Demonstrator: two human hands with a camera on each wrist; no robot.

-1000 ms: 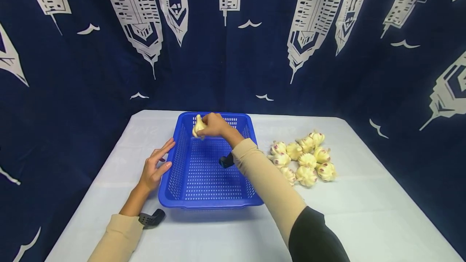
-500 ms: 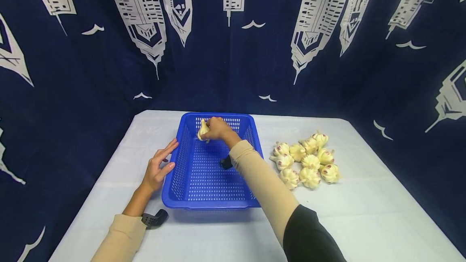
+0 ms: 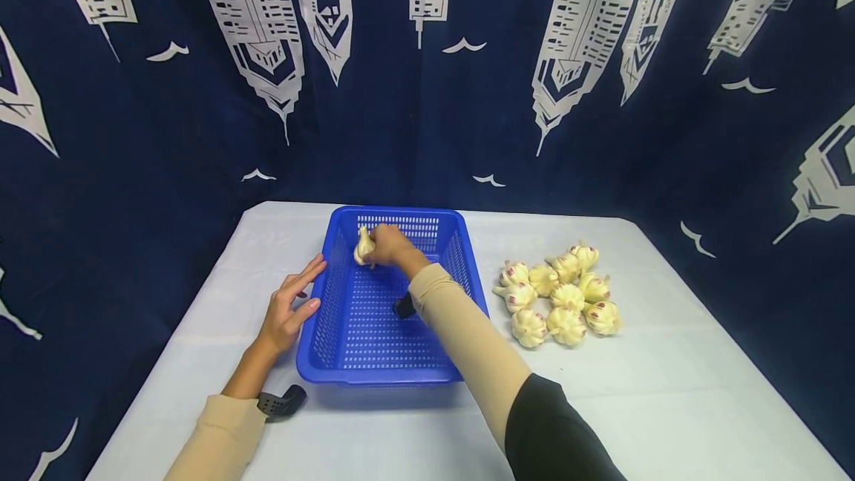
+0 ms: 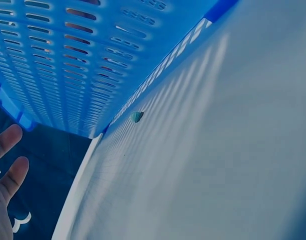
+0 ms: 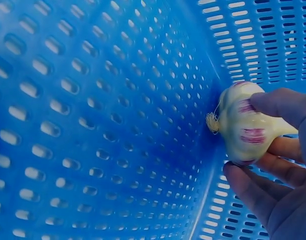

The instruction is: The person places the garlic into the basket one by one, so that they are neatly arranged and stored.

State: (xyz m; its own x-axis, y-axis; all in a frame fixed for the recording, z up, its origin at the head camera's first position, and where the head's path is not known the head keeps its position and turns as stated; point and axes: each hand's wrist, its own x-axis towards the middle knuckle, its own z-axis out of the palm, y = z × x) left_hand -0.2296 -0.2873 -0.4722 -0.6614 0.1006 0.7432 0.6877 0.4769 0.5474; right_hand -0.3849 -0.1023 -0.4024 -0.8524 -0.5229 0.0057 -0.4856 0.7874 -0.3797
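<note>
My right hand [image 3: 392, 247] reaches into the far left part of a blue plastic basket [image 3: 387, 375]. It grips a garlic bulb [image 3: 364, 247] between thumb and fingers, stem pointing up. In the right wrist view the bulb [image 5: 245, 122] shows purple streaks and a tuft of roots, close to the perforated basket bottom. My left hand [image 3: 283, 314] lies against the basket's left side with fingers straight, fingertips at the rim. The left wrist view catches only some of that hand's fingers [image 4: 10, 175] beside the basket's slotted wall [image 4: 58, 55].
Several garlic bulbs [image 3: 566, 295] lie grouped on the white table [image 3: 641, 392] to the right of the basket. A dark blue curtain [image 3: 414, 117] with white building prints hangs behind the table. A small greenish bit [image 4: 136, 116] lies under the basket's edge.
My right hand has lowered deeper into the basket with the garlic bulb. The left hand keeps its place at the basket's side.
</note>
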